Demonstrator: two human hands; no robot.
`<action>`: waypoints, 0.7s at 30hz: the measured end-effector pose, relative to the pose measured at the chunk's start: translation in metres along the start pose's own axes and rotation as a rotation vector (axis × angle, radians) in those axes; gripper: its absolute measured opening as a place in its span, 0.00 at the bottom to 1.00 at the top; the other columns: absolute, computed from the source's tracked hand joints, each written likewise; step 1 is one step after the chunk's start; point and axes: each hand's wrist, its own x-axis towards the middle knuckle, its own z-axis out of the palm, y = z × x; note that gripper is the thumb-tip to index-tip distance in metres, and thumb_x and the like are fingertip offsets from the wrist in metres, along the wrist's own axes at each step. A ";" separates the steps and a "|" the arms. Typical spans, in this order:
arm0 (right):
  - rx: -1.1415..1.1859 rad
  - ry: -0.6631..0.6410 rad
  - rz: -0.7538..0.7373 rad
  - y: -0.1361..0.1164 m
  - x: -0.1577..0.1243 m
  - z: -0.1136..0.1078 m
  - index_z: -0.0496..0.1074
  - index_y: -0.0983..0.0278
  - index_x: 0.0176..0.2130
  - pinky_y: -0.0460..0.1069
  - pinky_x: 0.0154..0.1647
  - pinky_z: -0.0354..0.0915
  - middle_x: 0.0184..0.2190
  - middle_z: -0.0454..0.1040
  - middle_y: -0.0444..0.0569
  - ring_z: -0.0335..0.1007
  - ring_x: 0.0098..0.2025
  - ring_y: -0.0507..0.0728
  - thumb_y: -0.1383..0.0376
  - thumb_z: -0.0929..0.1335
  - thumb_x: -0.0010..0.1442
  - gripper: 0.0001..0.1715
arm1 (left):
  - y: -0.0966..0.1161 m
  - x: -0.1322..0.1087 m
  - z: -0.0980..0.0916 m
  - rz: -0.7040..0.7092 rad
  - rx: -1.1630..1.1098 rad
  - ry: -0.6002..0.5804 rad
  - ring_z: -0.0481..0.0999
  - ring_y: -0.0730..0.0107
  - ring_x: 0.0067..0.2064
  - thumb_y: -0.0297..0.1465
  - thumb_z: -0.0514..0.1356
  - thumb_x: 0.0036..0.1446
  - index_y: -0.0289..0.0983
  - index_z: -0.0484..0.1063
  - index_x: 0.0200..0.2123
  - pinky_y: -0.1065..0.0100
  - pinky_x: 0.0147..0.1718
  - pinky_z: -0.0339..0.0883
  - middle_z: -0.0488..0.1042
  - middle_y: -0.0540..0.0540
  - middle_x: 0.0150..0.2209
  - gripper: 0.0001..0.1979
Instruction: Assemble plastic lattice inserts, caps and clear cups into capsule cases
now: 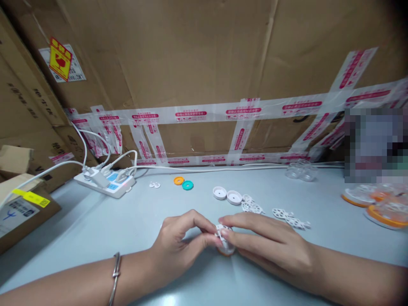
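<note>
We pinched the small white part [224, 238] between the closed fingertips of our left hand [177, 248] and right hand [266, 248], apparently to steady it on the table [95, 238], right of and nearer than the power strip [105, 183]. Two white caps [227, 196] lay right of that strip, within reach.

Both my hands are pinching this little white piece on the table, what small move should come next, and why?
Probably a gentle squeeze inward with both hands, I'd judge. The left hand and right hand each pinch the small white piece from opposite sides with their fingertips, low over the table, so neither is free to reach the white caps beyond.
</note>
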 end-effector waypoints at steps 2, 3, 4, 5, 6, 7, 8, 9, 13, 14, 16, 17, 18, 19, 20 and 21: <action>0.007 -0.016 -0.001 0.000 0.001 0.000 0.69 0.66 0.46 0.45 0.37 0.70 0.37 0.76 0.54 0.73 0.39 0.54 0.71 0.60 0.62 0.13 | 0.001 0.000 0.000 -0.009 0.012 -0.005 0.78 0.75 0.26 0.21 0.63 0.49 0.34 0.70 0.28 0.78 0.28 0.72 0.79 0.48 0.25 0.05; 0.030 -0.033 0.011 0.000 0.001 0.000 0.68 0.65 0.46 0.45 0.37 0.69 0.37 0.76 0.53 0.73 0.39 0.53 0.70 0.59 0.64 0.14 | 0.001 0.001 0.000 -0.017 0.010 -0.010 0.78 0.75 0.26 0.21 0.63 0.50 0.34 0.70 0.28 0.78 0.28 0.71 0.79 0.48 0.25 0.05; 0.061 -0.053 0.032 0.000 0.001 0.000 0.68 0.64 0.46 0.45 0.36 0.69 0.37 0.76 0.52 0.73 0.39 0.53 0.69 0.57 0.65 0.15 | 0.001 0.001 0.000 -0.028 0.007 -0.014 0.78 0.75 0.26 0.21 0.63 0.50 0.34 0.71 0.28 0.79 0.28 0.71 0.79 0.48 0.25 0.04; 0.093 -0.071 0.056 -0.001 0.002 0.000 0.67 0.64 0.46 0.45 0.36 0.69 0.37 0.76 0.51 0.73 0.38 0.52 0.69 0.55 0.66 0.16 | 0.001 0.001 0.000 -0.041 0.004 -0.016 0.77 0.75 0.26 0.21 0.63 0.49 0.34 0.71 0.27 0.79 0.28 0.71 0.78 0.48 0.25 0.04; 0.118 -0.080 0.063 -0.001 0.002 0.000 0.67 0.63 0.46 0.45 0.36 0.69 0.36 0.76 0.51 0.73 0.37 0.52 0.69 0.54 0.66 0.17 | 0.002 0.001 0.000 -0.056 0.004 -0.014 0.77 0.75 0.25 0.21 0.63 0.49 0.34 0.71 0.27 0.79 0.28 0.71 0.78 0.48 0.24 0.04; 0.129 -0.080 0.054 -0.001 0.003 0.000 0.67 0.63 0.47 0.45 0.36 0.69 0.36 0.76 0.51 0.72 0.37 0.52 0.69 0.54 0.66 0.17 | 0.002 0.001 0.000 -0.071 0.006 -0.013 0.77 0.75 0.25 0.22 0.63 0.49 0.34 0.71 0.26 0.79 0.28 0.71 0.78 0.48 0.24 0.04; 0.131 -0.065 0.034 -0.001 0.003 0.000 0.66 0.64 0.47 0.45 0.36 0.69 0.37 0.76 0.51 0.72 0.37 0.52 0.70 0.56 0.65 0.15 | 0.002 0.002 0.000 -0.084 0.008 -0.013 0.77 0.76 0.25 0.22 0.63 0.49 0.34 0.71 0.26 0.79 0.28 0.70 0.78 0.48 0.24 0.04; 0.130 -0.040 0.024 -0.001 0.003 0.001 0.66 0.64 0.48 0.45 0.37 0.69 0.37 0.76 0.52 0.72 0.38 0.52 0.71 0.58 0.64 0.14 | 0.001 0.002 0.000 -0.096 0.011 -0.013 0.76 0.76 0.25 0.22 0.63 0.50 0.34 0.71 0.26 0.78 0.28 0.70 0.78 0.48 0.24 0.04; 0.201 0.047 0.126 -0.001 0.004 0.005 0.64 0.64 0.49 0.45 0.42 0.69 0.38 0.75 0.52 0.72 0.41 0.52 0.75 0.61 0.60 0.18 | -0.001 0.005 -0.001 -0.130 0.010 -0.006 0.75 0.74 0.27 0.26 0.64 0.49 0.33 0.71 0.28 0.76 0.29 0.70 0.76 0.47 0.25 0.04; 0.225 0.056 0.155 0.000 0.003 0.007 0.63 0.64 0.50 0.45 0.42 0.69 0.38 0.75 0.51 0.72 0.41 0.52 0.76 0.61 0.60 0.19 | -0.001 0.005 -0.002 -0.127 0.011 -0.005 0.75 0.73 0.28 0.27 0.64 0.48 0.33 0.71 0.29 0.75 0.29 0.70 0.76 0.47 0.26 0.05; 0.242 0.053 0.197 0.000 0.002 0.009 0.62 0.63 0.50 0.46 0.40 0.69 0.38 0.75 0.51 0.72 0.40 0.52 0.76 0.59 0.60 0.20 | -0.002 0.005 -0.002 -0.101 0.036 -0.006 0.75 0.74 0.28 0.25 0.63 0.49 0.33 0.71 0.30 0.75 0.30 0.70 0.76 0.47 0.26 0.04; 0.234 0.049 0.214 0.000 0.002 0.009 0.61 0.62 0.51 0.46 0.39 0.70 0.38 0.75 0.51 0.72 0.40 0.53 0.76 0.59 0.60 0.21 | -0.003 0.005 -0.002 -0.084 0.064 -0.010 0.75 0.74 0.28 0.24 0.62 0.50 0.33 0.71 0.31 0.75 0.30 0.70 0.76 0.47 0.26 0.03; 0.218 0.050 0.228 0.000 0.001 0.010 0.60 0.61 0.51 0.47 0.39 0.70 0.38 0.75 0.51 0.72 0.40 0.53 0.76 0.58 0.60 0.21 | -0.003 0.005 -0.002 -0.062 0.096 -0.015 0.75 0.74 0.28 0.23 0.61 0.51 0.33 0.71 0.31 0.75 0.29 0.70 0.76 0.47 0.26 0.02; 0.198 0.054 0.241 0.000 0.001 0.010 0.59 0.61 0.52 0.47 0.38 0.70 0.38 0.75 0.51 0.72 0.41 0.54 0.76 0.58 0.60 0.22 | -0.004 0.004 -0.002 -0.038 0.129 -0.025 0.74 0.74 0.28 0.23 0.60 0.51 0.33 0.71 0.31 0.75 0.29 0.70 0.75 0.47 0.26 0.02; 0.178 0.060 0.251 0.000 0.000 0.011 0.58 0.60 0.52 0.47 0.38 0.70 0.39 0.75 0.51 0.73 0.41 0.54 0.76 0.58 0.60 0.22 | -0.004 0.004 -0.002 -0.006 0.156 -0.034 0.74 0.74 0.28 0.23 0.60 0.51 0.33 0.71 0.31 0.75 0.29 0.70 0.76 0.47 0.27 0.02; 0.164 0.066 0.259 0.000 -0.001 0.011 0.58 0.60 0.52 0.47 0.38 0.71 0.39 0.75 0.51 0.73 0.40 0.54 0.76 0.58 0.59 0.22 | -0.004 0.003 -0.002 0.029 0.180 -0.046 0.75 0.74 0.29 0.23 0.60 0.52 0.33 0.71 0.32 0.74 0.30 0.70 0.76 0.46 0.27 0.03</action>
